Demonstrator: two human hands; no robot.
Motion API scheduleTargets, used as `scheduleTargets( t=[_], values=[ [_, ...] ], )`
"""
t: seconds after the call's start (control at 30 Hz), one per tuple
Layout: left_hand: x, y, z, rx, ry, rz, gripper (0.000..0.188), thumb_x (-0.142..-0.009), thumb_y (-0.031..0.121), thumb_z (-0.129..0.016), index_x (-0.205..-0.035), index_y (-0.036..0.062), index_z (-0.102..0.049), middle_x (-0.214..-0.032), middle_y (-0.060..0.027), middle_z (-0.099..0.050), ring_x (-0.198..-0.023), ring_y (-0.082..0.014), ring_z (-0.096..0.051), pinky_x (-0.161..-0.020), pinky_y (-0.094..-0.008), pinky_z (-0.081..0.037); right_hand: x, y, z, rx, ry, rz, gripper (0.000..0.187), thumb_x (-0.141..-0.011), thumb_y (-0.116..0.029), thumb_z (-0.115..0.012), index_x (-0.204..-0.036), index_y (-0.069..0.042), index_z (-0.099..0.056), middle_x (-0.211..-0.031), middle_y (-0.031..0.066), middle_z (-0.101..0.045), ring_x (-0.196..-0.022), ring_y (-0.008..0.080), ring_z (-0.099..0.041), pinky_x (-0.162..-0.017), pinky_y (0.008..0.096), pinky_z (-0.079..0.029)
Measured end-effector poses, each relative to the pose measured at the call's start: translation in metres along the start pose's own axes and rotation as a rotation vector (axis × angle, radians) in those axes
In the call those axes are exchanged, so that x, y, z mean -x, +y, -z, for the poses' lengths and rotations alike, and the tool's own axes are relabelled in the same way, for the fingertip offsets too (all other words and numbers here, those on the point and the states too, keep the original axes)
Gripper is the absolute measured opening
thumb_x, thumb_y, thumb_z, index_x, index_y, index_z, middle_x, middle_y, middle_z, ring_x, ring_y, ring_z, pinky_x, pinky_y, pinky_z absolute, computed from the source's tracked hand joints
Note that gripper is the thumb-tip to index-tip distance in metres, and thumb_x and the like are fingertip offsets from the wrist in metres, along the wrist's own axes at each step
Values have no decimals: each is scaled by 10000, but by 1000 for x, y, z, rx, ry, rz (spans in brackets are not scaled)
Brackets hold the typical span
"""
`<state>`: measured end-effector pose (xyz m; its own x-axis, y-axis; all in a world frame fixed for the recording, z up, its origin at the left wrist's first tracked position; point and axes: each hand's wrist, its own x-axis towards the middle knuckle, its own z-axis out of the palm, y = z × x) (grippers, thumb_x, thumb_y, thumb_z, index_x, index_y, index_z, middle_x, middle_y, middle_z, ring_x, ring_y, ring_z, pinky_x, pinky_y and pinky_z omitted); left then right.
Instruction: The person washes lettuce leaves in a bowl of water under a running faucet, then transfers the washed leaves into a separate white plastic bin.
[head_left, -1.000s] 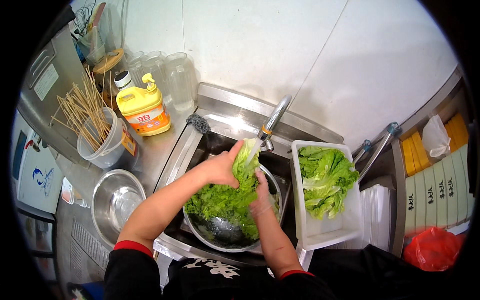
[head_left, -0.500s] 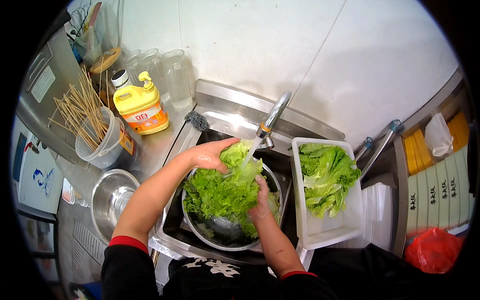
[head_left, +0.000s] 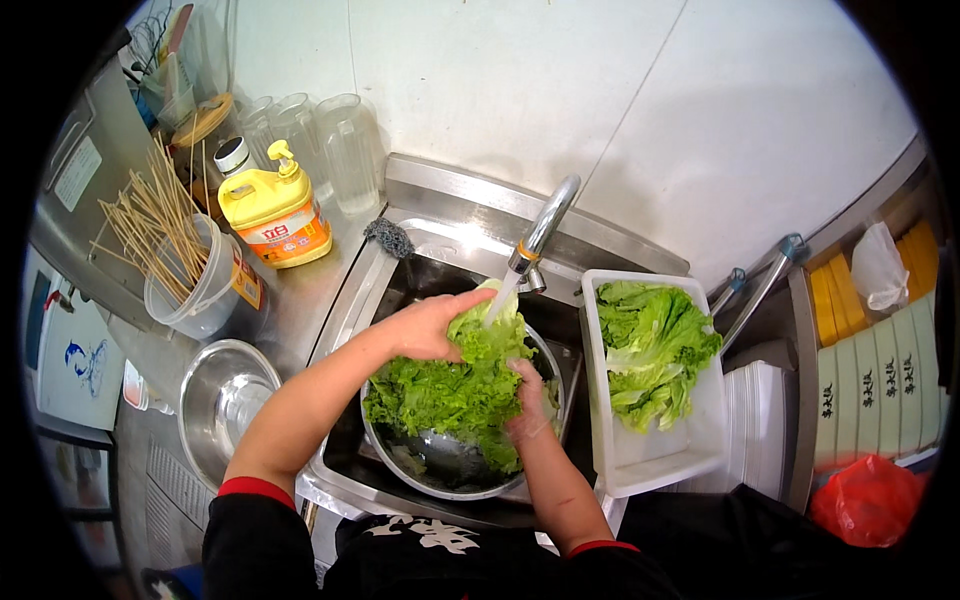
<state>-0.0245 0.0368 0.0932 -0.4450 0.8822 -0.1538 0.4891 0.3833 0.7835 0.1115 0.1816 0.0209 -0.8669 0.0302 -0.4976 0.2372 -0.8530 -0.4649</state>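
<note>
Both of my hands hold a bunch of green lettuce over a round metal basin set in the sink. My left hand grips the bunch from its upper left, close to the pale stem end. On the right side, my right hand presses against the leaves, its fingertips partly hidden in them. Water runs from the faucet onto the stems. Water and some leaf pieces show in the basin below.
A white tub with more lettuce stands right of the sink. To the left are an empty steel bowl, a yellow detergent bottle, a bucket of wooden sticks and clear pitchers. A scouring pad lies by the sink's corner.
My left hand has shifted slightly right and nearer on the lettuce, its fingers now lying across the stem end. My right hand stays at the bunch's right side. Water still runs.
</note>
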Motion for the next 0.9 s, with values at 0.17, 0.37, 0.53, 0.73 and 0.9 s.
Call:
scheduleTargets(
  t=[0.17, 0.37, 0.53, 0.73, 0.9],
  values=[
    [0, -6, 23, 221, 79, -5, 870, -610, -27, -679, -1360, 128, -265, -1345, -80, -360, -1210, -180, -355, -1006, -292, -279, -11, 1, 17, 37, -41, -15, 384, -630, -236, -585, -969, -54, -578, -885, 93, -602, -802, 251, -583, -739, 374, -476],
    [1, -30, 36, 572, 47, 100, 864, -629, -72, -667, -1363, 163, -275, -1327, -49, -364, -1194, -170, -361, -990, -298, -297, -19, 4, 25, 31, -75, -20, 496, -654, -214, -542, -1092, 18, -524, -967, 146, -601, -839, 281, -596, -766, 407, -482],
    [6, -38, 36, 746, 67, 159, 888, -631, -69, -678, -1371, 171, -249, -1319, -54, -375, -1196, -180, -366, -980, -314, -315, -11, -3, 17, 121, -29, -6, 484, -635, -247, -576, -1053, -6, -545, -946, 133, -603, -838, 275, -588, -772, 394, -474],
    [17, -61, 13, 909, 111, 250, 914, -618, -70, -688, -1374, 129, -214, -1310, -63, -386, -1207, -189, -361, -986, -325, -307, -7, 11, 26, 53, -130, -20, 487, -712, -293, -575, -1126, -44, -517, -1026, 111, -587, -920, 269, -565, -824, 408, -452],
    [22, -37, -7, 352, 87, 14, 936, -605, 45, -731, -1368, 75, -191, -1355, -138, -319, -1254, -241, -310, -1031, -349, -252, -3, 15, 0, -64, -20, 11, 504, -814, -425, -528, -1188, -91, -475, -1101, 81, -559, -996, 251, -538, -860, 414, -435]
  ],
)
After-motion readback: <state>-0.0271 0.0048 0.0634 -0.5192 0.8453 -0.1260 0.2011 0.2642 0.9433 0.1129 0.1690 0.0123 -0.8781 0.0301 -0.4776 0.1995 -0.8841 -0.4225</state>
